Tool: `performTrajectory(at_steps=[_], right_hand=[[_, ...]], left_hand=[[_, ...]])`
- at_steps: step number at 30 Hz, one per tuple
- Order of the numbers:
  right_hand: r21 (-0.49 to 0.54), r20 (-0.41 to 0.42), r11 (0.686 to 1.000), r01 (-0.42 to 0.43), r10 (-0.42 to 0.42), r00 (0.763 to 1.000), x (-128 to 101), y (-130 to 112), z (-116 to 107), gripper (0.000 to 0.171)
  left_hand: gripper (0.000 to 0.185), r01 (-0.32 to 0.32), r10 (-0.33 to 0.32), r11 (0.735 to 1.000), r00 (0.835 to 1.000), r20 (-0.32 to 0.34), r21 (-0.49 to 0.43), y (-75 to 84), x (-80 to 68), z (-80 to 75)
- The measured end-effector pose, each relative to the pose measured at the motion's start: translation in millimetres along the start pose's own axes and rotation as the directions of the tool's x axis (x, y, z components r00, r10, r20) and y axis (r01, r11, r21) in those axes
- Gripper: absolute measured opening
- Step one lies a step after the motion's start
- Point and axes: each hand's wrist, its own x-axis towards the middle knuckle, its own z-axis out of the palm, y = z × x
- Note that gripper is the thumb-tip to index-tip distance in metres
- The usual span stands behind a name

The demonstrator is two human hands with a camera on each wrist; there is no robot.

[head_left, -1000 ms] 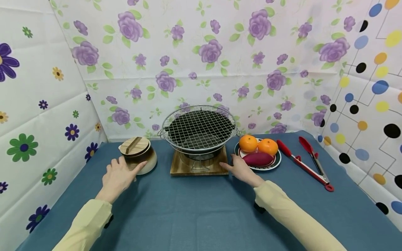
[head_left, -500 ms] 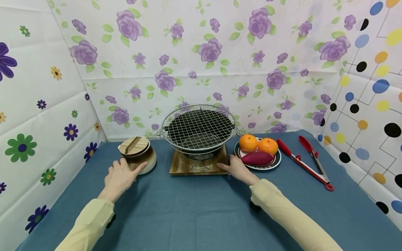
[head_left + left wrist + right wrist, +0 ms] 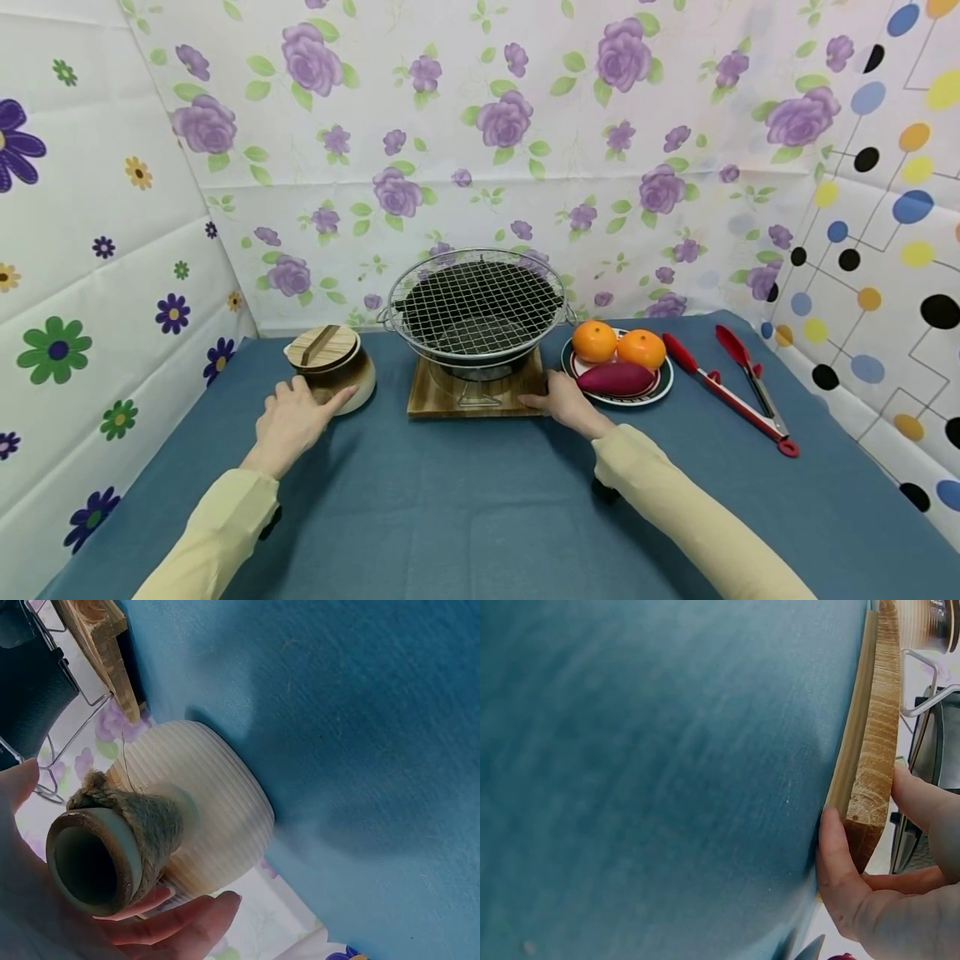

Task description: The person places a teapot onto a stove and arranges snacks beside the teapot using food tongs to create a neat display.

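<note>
1. Wooden board (image 3: 442, 403): lies on the blue tablecloth (image 3: 480, 508), to the left of the right-hand fingers; its near right corner sits between them.
2. Right hand (image 3: 566, 405): thumb on the board's upper face, another finger low at its edge — the digits pinch the corner.
3. Wire-topped grill (image 3: 480, 308): stands on the board, up and to the left of the right-hand fingers, with its round grate overhanging them on neither side.
4. Lidded pot (image 3: 360, 385): just beyond the left-hand fingers; its twine-wrapped, hollow side handle (image 3: 161, 829) points back between thumb and fingers.
5. Left hand (image 3: 288, 423): thumb spread well away from the other fingers and clear of the handle; the fingers lie loosely alongside it — how firmly they touch cannot be told.
6. Handling, as judged: the grill looks top-heavy, so any shift of the board is best slow and level, with thumb and underside finger sharing the load. At the pot, bringing the thumb onto the handle would steady it.
7. Patterned plate (image 3: 666, 388): just right of the right-hand fingers, bearing two oranges (image 3: 594, 342) and a purple sweet potato (image 3: 617, 380).
8. Red-tipped tongs (image 3: 738, 407): farther right of those fingers, arms spread.
</note>
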Motion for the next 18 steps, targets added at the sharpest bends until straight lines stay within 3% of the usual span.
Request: performTrajectory(at_steps=[18], right_hand=[[0.009,-0.002,1.0,0.0,0.0,1.0,-0.1,-2.2,-0.7,0.039]], left_hand=[[0.095,0.035,-0.034,0.999,0.998,0.061,-0.027,-3.0,3.5,9.0]])
